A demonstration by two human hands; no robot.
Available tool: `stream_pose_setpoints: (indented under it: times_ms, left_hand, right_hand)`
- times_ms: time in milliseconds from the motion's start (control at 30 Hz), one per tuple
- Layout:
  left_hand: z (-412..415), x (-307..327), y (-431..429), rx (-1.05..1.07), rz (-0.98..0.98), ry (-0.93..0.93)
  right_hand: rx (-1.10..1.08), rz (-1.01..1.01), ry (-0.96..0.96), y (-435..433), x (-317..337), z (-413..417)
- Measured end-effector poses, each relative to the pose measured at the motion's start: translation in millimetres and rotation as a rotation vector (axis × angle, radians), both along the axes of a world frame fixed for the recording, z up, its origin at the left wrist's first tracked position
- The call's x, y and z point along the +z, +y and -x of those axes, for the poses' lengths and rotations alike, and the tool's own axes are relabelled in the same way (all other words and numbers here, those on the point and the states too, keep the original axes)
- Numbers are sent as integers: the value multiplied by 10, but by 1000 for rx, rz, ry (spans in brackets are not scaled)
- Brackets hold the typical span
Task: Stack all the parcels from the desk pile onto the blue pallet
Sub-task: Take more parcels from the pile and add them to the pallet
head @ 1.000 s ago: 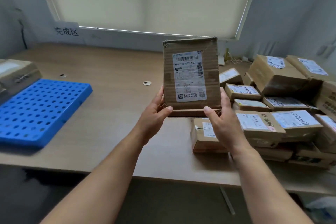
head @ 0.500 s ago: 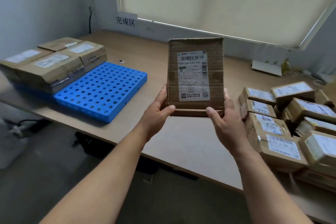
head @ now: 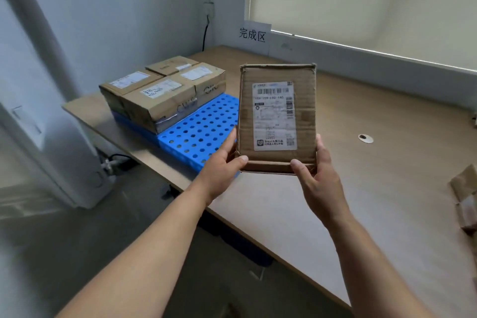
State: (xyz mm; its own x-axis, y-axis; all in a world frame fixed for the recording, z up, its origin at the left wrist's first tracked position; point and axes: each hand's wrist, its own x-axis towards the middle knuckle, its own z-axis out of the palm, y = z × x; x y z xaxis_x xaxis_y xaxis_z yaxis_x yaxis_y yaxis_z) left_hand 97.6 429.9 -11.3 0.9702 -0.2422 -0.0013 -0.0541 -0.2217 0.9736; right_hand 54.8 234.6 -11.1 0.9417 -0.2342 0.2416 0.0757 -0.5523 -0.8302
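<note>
A cardboard parcel [head: 277,119] stands upright above the desk [head: 387,175], its lower corners clasped by the left hand [head: 222,165] and right hand [head: 318,178]. Four parcels [head: 162,90] sit on the blue pallet [head: 198,129] beyond.

A parcel-sorting room: labelled parcels [head: 165,93], blue pallet [head: 198,129], wall sign [head: 254,35].
</note>
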Motion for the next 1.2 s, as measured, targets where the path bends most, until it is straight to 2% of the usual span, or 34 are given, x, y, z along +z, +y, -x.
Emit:
stream_pose_setpoints:
  times_ms: [233, 533, 933, 1200]
  left_hand:
    - [-757, 14, 551, 30, -71, 79]
    - [-1444, -185, 828, 6, -114, 143]
    - [-2200, -445, 809, -88, -167, 219]
    - [-2886, -424, 924, -220, -328, 235]
  right_hand:
    - [48, -77, 62, 563, -184, -799]
    - [37, -115, 188, 862, -468, -1484]
    - [-114, -149, 305, 999, -589, -1934]
    - [-250, -142, 395, 1189, -570, -2432]
